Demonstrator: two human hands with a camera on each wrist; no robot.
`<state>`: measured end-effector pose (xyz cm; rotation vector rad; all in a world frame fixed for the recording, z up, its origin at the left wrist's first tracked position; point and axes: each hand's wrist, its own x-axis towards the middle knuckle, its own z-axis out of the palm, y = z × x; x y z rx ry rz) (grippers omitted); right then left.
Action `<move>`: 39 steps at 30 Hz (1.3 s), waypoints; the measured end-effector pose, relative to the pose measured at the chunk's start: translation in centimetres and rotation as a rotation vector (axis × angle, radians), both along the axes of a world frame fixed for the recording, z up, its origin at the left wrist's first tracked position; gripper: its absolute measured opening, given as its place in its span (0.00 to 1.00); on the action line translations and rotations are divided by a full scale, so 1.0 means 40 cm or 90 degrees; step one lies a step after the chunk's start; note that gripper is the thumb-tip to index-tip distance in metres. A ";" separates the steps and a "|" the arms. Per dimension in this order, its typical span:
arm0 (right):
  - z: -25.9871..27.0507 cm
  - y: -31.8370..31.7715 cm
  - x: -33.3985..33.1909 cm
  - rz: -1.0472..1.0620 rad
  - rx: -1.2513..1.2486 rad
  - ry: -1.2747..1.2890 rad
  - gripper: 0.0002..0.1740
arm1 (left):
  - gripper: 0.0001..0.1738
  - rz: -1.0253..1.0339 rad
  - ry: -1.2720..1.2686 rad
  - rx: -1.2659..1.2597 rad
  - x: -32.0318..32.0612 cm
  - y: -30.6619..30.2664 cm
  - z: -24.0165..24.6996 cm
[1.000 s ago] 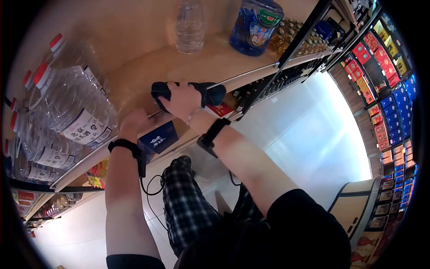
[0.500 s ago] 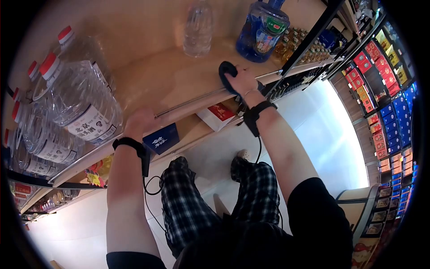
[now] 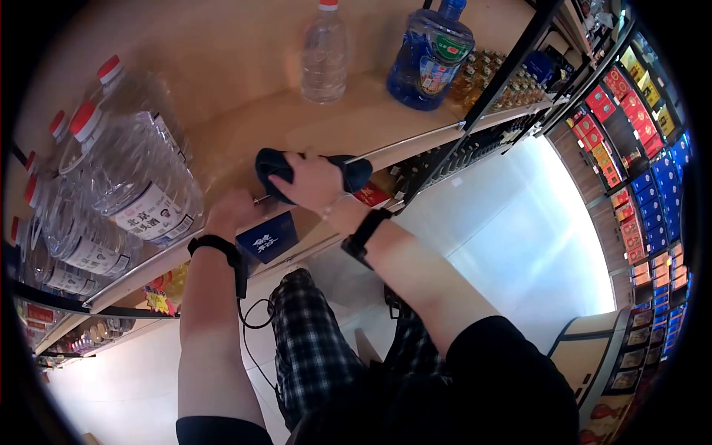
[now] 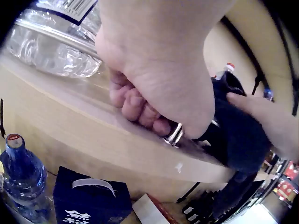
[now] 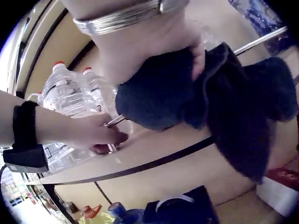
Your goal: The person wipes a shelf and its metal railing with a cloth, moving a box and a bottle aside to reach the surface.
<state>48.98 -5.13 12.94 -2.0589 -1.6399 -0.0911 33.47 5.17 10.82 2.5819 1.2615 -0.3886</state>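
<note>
A thin metal rail (image 5: 261,41) runs along the front edge of the wooden shelf (image 3: 245,133). My left hand (image 3: 231,213) grips this rail, its fingers (image 4: 135,105) curled at the shelf edge in the left wrist view. Just to its right, my right hand (image 3: 315,182) holds a dark blue cloth (image 5: 159,93) wrapped over the rail. One end of the cloth hangs down in front of the shelf edge, as the right wrist view shows. Part of the rail is hidden under the cloth.
Large clear bottles with red caps (image 3: 137,189) crowd the shelf's left side. Farther back stand a clear bottle (image 3: 324,63) and a blue jug (image 3: 430,59). Below are a dark blue box (image 3: 267,237) and a blue bottle (image 4: 23,182). A black post (image 3: 512,70) rises at right.
My right hand slid the cloth right along the rail toward the post, then brought it back left beside my left hand. The left hand stayed at about the same place on the rail.
</note>
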 end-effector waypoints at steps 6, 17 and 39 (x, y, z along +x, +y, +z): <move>-0.019 -0.042 0.346 -0.151 -0.066 0.007 0.32 | 0.27 -0.015 -0.112 0.054 -0.021 0.000 -0.030; 0.019 -0.044 0.275 -0.240 -0.117 -0.006 0.32 | 0.26 -0.002 -0.091 0.009 -0.007 -0.021 0.018; 0.028 -0.064 0.472 -0.282 -0.118 0.012 0.33 | 0.42 -0.010 -0.090 0.020 -0.012 -0.018 0.018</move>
